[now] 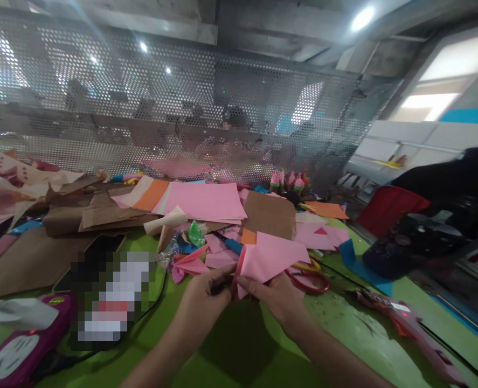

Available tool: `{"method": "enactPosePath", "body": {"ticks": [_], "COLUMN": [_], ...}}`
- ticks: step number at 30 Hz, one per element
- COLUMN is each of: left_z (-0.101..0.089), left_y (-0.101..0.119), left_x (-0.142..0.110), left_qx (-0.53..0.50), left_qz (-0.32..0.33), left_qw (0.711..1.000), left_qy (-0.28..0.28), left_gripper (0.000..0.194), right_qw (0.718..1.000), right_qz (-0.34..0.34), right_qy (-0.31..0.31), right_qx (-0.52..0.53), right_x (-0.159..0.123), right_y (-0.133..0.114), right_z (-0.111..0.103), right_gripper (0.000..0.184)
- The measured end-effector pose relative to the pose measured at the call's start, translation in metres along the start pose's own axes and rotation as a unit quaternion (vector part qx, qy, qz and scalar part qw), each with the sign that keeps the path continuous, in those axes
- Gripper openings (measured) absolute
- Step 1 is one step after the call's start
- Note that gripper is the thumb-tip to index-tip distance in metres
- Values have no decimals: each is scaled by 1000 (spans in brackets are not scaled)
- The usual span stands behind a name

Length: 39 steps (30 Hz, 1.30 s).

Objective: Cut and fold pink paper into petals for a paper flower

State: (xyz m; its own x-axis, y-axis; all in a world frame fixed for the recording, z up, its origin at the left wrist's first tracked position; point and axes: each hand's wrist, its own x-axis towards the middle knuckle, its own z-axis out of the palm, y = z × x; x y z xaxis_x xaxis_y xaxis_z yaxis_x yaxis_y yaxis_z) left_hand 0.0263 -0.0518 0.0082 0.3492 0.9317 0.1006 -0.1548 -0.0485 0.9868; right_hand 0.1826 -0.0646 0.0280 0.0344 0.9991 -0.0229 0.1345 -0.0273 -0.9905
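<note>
A pink paper sheet (279,254), partly rolled along its left edge, is held up over the green table between both hands. My left hand (211,291) pinches its lower left edge, with the fingers curled. My right hand (274,296) grips the bottom of the sheet, thumb in front and the other fingers hidden behind the paper. Just right of the paper lie red-handled scissors (313,281), partly covered. Behind the left hand is a folded pink paper piece (192,262). A blue-handled tool (233,246) shows behind the sheet's left side.
Pink and orange paper (202,199) and brown paper (270,214) pile up at the back. A pink glue gun (412,320) lies at right near a dark container (400,242). At left are a phone (95,253) and a purple power strip (28,339); cables cross the green table (239,350).
</note>
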Motion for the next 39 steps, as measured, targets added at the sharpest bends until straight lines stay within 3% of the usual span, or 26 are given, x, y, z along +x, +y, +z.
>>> {"method": "enactPosePath", "body": {"ticks": [6,12,16,22,39], "left_z": [0,-1,-1,-1,-1], "left_y": [-1,1,6,4,-3], "left_x": [-2,-4,-5,-4,-4], "left_qx": [37,88,88,83,55], "left_qz": [-13,-4,-17,3,20], "left_qw": [999,996,996,996,997], "left_qy": [23,6,-6,-27,-59], "left_gripper": [45,42,44,47,41], "right_qw": [1000,1000,998,1000,1000], "right_qz": [-14,-18,-16,-28,-17], "right_qy": [6,-11,21,-2,7], "right_qx": [-23,-15,-50,-7,3], "right_x": [-1,-1,0,1,0], "right_y": [-2,-6,-4,-1,-1], "right_z": [2,4,3,2,3], "right_gripper": [29,31,32,30,36]}}
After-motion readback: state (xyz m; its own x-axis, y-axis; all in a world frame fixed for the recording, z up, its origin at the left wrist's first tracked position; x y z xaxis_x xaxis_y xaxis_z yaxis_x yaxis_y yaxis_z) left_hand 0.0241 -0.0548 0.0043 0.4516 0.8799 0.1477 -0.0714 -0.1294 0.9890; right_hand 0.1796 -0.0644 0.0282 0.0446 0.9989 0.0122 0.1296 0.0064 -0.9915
